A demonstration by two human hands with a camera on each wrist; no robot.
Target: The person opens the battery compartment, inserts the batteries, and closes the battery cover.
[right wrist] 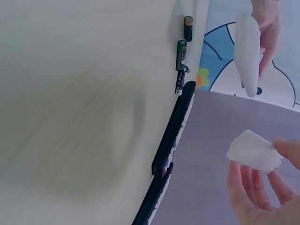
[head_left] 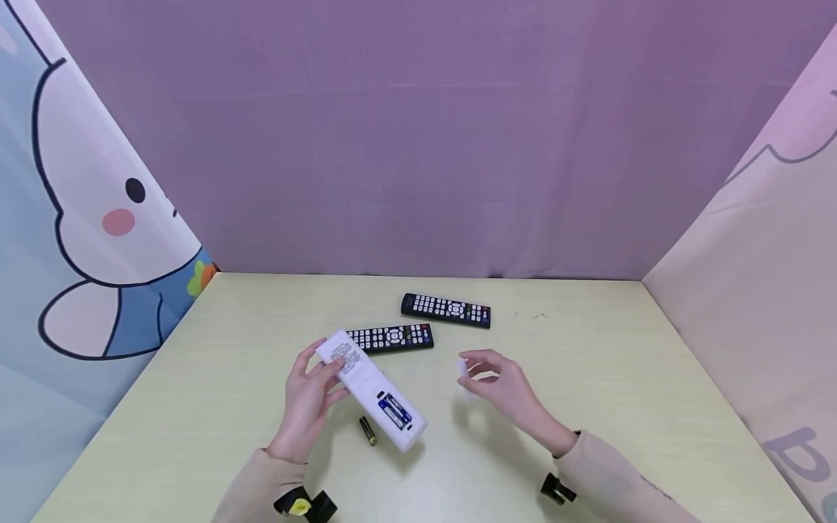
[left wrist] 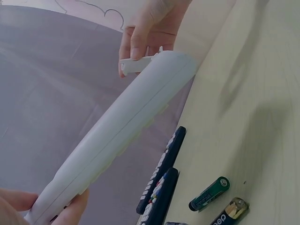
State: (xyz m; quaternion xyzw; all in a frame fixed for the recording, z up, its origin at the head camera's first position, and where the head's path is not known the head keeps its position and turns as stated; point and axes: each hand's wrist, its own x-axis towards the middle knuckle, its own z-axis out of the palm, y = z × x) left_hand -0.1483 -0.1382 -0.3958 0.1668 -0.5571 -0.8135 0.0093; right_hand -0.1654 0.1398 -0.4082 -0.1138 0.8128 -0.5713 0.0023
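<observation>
My left hand (head_left: 306,408) grips a white remote control (head_left: 368,379) by one end, tilted above the table with its back facing up. In its uncovered battery compartment (head_left: 394,411) lie blue batteries. To the right, my right hand (head_left: 502,385) pinches a small white battery cover (right wrist: 253,151) between thumb and fingers, apart from the remote in the head view. Below the white remote a dark battery (head_left: 368,431) rests on the table. A green battery (left wrist: 209,193) lies beside it in the left wrist view, partly hidden from the head.
Two black remotes lie face up on the table: one (head_left: 446,310) farther back, the other (head_left: 402,338) nearer and partly covered by the white remote. A purple cloth wall (head_left: 418,145) stands behind the table (head_left: 628,378), with printed cloths at both sides.
</observation>
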